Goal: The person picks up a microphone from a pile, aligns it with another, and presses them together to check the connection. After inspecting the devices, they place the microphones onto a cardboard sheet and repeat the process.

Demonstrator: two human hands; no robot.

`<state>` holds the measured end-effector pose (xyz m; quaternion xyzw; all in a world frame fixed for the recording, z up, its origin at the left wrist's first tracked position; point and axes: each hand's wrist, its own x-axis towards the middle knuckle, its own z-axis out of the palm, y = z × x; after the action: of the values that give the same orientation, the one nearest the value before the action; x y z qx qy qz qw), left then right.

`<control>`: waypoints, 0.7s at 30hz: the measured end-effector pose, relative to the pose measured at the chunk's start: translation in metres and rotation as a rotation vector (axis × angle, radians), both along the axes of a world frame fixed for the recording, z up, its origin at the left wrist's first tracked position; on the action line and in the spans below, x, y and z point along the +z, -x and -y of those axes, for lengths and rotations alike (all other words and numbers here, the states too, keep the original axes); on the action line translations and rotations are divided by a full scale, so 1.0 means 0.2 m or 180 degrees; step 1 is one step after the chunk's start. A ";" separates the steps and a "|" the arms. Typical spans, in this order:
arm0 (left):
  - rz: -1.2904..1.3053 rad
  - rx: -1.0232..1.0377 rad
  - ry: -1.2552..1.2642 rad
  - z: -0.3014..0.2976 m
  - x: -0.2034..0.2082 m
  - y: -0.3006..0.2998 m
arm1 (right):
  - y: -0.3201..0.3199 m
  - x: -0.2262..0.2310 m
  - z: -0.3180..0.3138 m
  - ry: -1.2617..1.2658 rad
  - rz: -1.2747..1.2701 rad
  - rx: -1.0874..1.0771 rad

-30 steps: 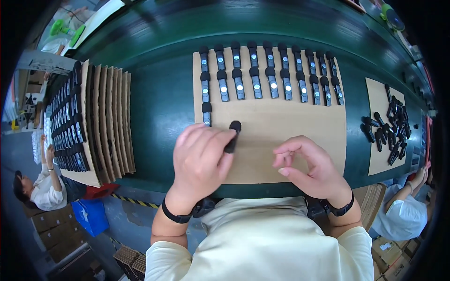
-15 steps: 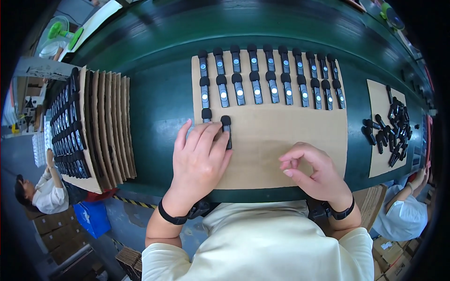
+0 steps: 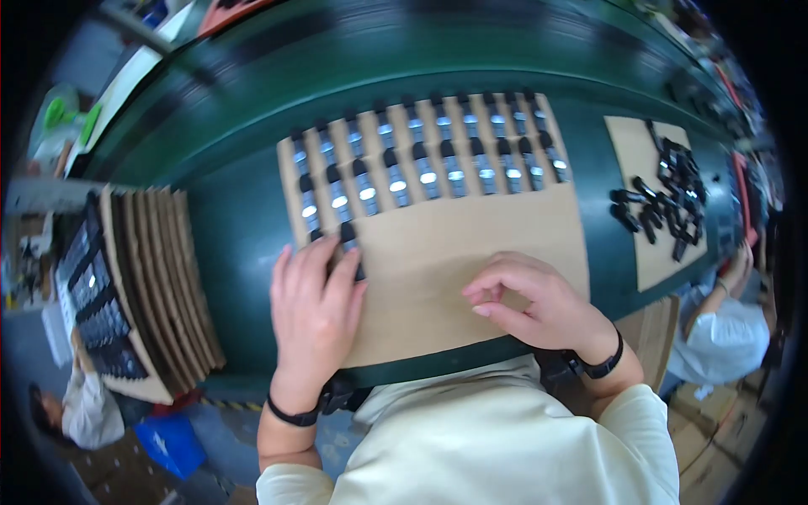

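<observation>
Two rows of small black clip-on microphones (image 3: 396,179) with foam tops lie on a cardboard sheet (image 3: 471,278), with the start of a third row at the left. My left hand (image 3: 316,311) is over that third row, its fingers spread and touching the second microphone (image 3: 350,240) there. It partly covers this one and the one beside it. Farther right, my right hand (image 3: 539,303) hovers by the bare lower part of the cardboard. Its fingers are loosely curled, with a gap to the thumb and nothing between them.
A pile of loose microphones (image 3: 673,189) lies on another cardboard sheet (image 3: 650,269) to the right. Filled cardboard sheets stand in an upright stack (image 3: 160,286) at the left. Other people (image 3: 93,412) work at both sides of the green table (image 3: 240,194).
The whole view has tilted, and the tabletop things appear farther left. My left hand stays at the same microphone, and my right hand keeps its loosely curled pose.
</observation>
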<state>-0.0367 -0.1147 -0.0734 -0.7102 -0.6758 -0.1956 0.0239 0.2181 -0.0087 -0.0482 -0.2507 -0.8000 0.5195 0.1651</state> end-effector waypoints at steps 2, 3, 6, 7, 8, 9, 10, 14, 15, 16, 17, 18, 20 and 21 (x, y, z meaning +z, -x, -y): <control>0.0135 -0.0053 -0.0041 0.02 0.00 0.03 | -0.04 0.01 -0.05 -0.0154 0.0159 -0.0218; 0.0194 -0.0016 -0.0002 0.03 -0.01 0.04 | -0.07 0.01 -0.08 -0.0233 0.0243 -0.0344; 0.0414 0.0016 -0.0062 0.09 -0.02 0.07 | -0.17 0.00 -0.18 -0.0585 0.0529 -0.0775; 0.0493 0.0086 -0.0081 0.11 -0.01 0.08 | -0.22 0.01 -0.22 -0.0864 0.0715 -0.1055; 0.0520 0.0057 -0.0086 0.12 -0.02 0.08 | -0.29 -0.01 -0.27 -0.1042 0.0922 -0.1284; 0.0595 0.0133 -0.0132 0.14 -0.02 0.08 | -0.37 -0.03 -0.33 -0.1220 0.1124 -0.1503; 0.0674 0.0202 -0.0178 0.14 -0.02 0.08 | -0.45 -0.05 -0.39 -0.1155 0.1099 -0.1782; 0.0868 0.0315 -0.0289 0.16 -0.03 0.10 | -0.78 -0.07 -0.63 -0.2263 0.2145 -0.2237; 0.0906 0.0355 -0.0319 0.16 -0.02 0.10 | -0.86 -0.09 -0.68 -0.2266 0.2145 -0.2240; 0.0909 0.0357 -0.0323 0.16 -0.02 0.10 | -0.93 -0.12 -0.73 -0.2332 0.2290 -0.2157; 0.0918 0.0358 -0.0335 0.17 -0.02 0.10 | -1.00 -0.14 -0.76 -0.2399 0.2437 -0.2076; 0.0915 0.0366 -0.0342 0.17 -0.02 0.10 | -1.02 -0.18 -0.79 -0.2458 0.2572 -0.1988; 0.0919 0.0368 -0.0361 0.17 -0.02 0.10 | -1.04 -0.21 -0.83 -0.2292 0.2618 -0.2007; 0.0921 0.0375 -0.0344 0.17 -0.02 0.09 | -1.03 -0.22 -0.83 -0.2116 0.2659 -0.2022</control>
<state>-0.0552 -0.1486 -0.0767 -0.6315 -0.7012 -0.3302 -0.0240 0.4232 0.1581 -0.0918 -0.5938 -0.8024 0.0262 0.0539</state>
